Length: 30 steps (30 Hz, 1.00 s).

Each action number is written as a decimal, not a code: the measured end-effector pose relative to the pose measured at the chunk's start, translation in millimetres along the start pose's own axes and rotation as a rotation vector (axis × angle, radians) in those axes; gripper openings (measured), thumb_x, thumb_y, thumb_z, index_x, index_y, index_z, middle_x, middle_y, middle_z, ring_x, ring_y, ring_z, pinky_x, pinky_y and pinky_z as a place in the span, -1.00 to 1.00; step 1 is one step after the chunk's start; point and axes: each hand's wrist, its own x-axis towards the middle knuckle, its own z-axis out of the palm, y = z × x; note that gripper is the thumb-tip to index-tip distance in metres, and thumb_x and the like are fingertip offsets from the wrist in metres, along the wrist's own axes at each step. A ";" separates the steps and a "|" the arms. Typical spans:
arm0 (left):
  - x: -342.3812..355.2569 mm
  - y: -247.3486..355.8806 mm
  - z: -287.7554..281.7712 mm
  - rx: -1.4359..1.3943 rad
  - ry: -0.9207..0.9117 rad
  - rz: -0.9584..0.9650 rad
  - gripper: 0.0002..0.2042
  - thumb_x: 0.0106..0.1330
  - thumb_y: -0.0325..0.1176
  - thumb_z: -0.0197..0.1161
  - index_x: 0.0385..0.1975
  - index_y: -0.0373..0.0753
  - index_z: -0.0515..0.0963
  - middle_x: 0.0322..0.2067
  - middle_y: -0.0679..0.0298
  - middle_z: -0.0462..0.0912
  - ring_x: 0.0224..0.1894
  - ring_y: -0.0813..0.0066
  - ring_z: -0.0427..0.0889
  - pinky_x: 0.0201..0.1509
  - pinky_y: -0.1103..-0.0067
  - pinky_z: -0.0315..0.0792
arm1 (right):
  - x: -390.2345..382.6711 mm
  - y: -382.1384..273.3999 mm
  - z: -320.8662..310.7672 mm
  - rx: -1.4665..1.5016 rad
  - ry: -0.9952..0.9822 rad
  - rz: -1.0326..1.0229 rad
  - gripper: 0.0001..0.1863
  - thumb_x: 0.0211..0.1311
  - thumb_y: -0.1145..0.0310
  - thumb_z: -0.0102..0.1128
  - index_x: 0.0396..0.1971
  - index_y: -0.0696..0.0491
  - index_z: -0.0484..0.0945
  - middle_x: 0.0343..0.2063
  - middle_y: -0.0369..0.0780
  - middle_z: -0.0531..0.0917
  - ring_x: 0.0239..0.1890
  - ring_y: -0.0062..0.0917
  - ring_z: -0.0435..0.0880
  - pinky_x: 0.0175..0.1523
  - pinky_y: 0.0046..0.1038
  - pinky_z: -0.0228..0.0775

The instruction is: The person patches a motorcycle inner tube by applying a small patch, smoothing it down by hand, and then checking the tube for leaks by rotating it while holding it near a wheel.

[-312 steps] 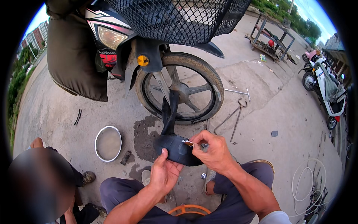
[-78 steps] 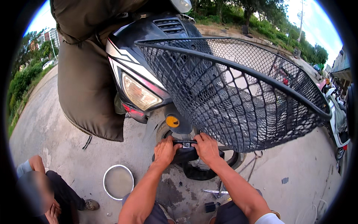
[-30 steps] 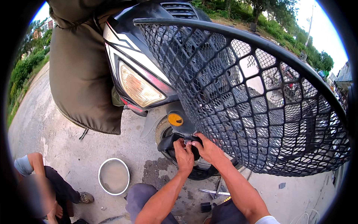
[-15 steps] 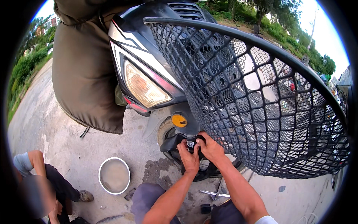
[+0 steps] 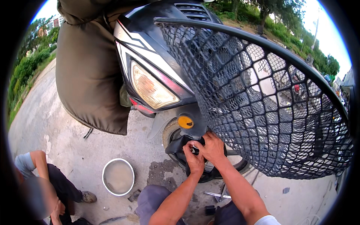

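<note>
My left hand point(image 5: 194, 160) and my right hand point(image 5: 213, 149) meet over the front wheel point(image 5: 167, 132) of a scooter point(image 5: 167, 63). Fingers of both are closed on a slack black inner tube point(image 5: 174, 146) that hangs out beside the wheel. Between my fingertips a small pale spot shows on the rubber; what it is I cannot make out. Just above my hands sits a round orange reflector point(image 5: 185, 122) on the fork. My fingers hide part of the tube, and the wheel's lower side lies partly behind my forearms.
A black mesh basket point(image 5: 240, 108) juts over the right side. At left hangs a padded brown cover point(image 5: 90, 78). A basin of murky water point(image 5: 133, 176) stands on the concrete near a seated person point(image 5: 62, 183). Metal tools point(image 5: 218, 195) lie by my knees.
The whole view has shifted slightly, so things sit a little further right. My fingers have moved closer together over the tube, covering the pale patch that showed more plainly before.
</note>
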 end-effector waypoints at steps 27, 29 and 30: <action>-1.0 -8.8 6.8 -0.077 -0.009 -0.098 -0.53 0.25 -0.46 0.32 0.12 -0.34 0.30 -0.15 0.20 0.37 -0.12 0.36 0.41 0.03 0.49 0.35 | 6.6 4.5 2.1 -0.005 0.051 -0.034 -0.43 0.03 -0.12 0.40 -0.53 0.22 0.61 -0.55 -0.03 0.64 -0.41 -0.06 0.66 -0.27 -0.12 0.50; -1.8 -9.7 7.0 -0.019 -0.020 -0.085 -0.56 0.33 -0.41 0.31 0.12 -0.33 0.28 -0.17 0.25 0.41 -0.11 0.42 0.46 0.04 0.52 0.37 | 8.9 13.2 2.5 0.139 0.019 -0.132 -0.47 0.03 -0.06 0.42 -0.41 0.20 0.63 -0.51 -0.03 0.64 -0.36 -0.04 0.65 -0.22 -0.13 0.48; -3.5 -7.4 9.4 -0.052 -0.008 -0.094 -0.53 0.25 -0.47 0.33 0.10 -0.35 0.30 -0.15 0.19 0.38 -0.10 0.35 0.43 0.06 0.49 0.36 | 8.4 18.2 2.1 0.138 0.019 -0.130 -0.47 0.03 -0.06 0.42 -0.41 0.20 0.63 -0.51 -0.03 0.64 -0.36 -0.04 0.65 -0.22 -0.13 0.48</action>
